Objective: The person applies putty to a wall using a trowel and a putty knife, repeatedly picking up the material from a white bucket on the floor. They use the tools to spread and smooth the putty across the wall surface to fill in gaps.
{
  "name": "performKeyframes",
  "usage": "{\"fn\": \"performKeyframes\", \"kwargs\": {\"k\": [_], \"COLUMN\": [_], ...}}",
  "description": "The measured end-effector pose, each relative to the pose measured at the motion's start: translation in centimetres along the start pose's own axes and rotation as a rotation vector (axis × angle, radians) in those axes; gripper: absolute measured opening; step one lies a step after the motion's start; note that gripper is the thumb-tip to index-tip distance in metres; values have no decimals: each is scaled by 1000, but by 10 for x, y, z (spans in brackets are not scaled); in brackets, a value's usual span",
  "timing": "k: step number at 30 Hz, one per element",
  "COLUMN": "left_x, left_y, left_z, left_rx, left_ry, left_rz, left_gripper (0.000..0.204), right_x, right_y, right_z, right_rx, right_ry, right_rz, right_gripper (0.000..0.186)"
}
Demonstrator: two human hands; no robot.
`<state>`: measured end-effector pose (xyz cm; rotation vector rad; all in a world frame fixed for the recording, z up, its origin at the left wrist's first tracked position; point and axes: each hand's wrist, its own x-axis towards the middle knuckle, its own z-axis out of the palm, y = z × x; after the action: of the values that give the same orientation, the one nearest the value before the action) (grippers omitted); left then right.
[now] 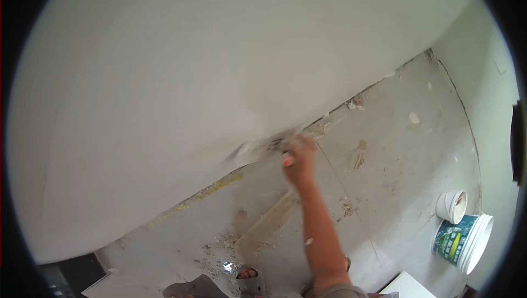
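Stretching a bare forearm forward, curling the right hand closed around an orange-ended tool, blurring by the foot of the wall just left of that hand. Showing nothing of the left hand, so not revealing its grip; having two buckets standing well to the right.

The right hand, blurred, grips a tool with an orange end against the foot of a pale wall, where it meets the grey floor. Crumbs of debris lie near a foot in an open shoe. At right, a small white bucket sits just beside a larger blue-green and white tub.
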<state>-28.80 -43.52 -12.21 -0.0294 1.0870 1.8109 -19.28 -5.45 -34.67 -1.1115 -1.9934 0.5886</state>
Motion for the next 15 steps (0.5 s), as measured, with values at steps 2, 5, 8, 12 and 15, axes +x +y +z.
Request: {"fn": "performKeyframes", "kwargs": {"k": [2,5,8,12,15], "left_x": [1,9,14,17,20], "left_y": [-3,-6,-8,-11,-13], "left_z": [1,37,63,77,79], "left_rx": [38,241,442,518,478], "left_ry": [23,66,131,65,99], "left_rz": [47,112,133,155,111], "left_gripper": [40,35,37,36,34], "right_x": [-44,-81,-75,-26,-41], "right_y": [-27,-68,-70,-34,-56], "right_z": [54,64,47,36,56], "right_rx": [312,402,440,463,488], "right_ry": [-11,-3,168,371,141], "right_rz": [17,76,267,324,367], "right_gripper": [31,25,23,22,20]}}
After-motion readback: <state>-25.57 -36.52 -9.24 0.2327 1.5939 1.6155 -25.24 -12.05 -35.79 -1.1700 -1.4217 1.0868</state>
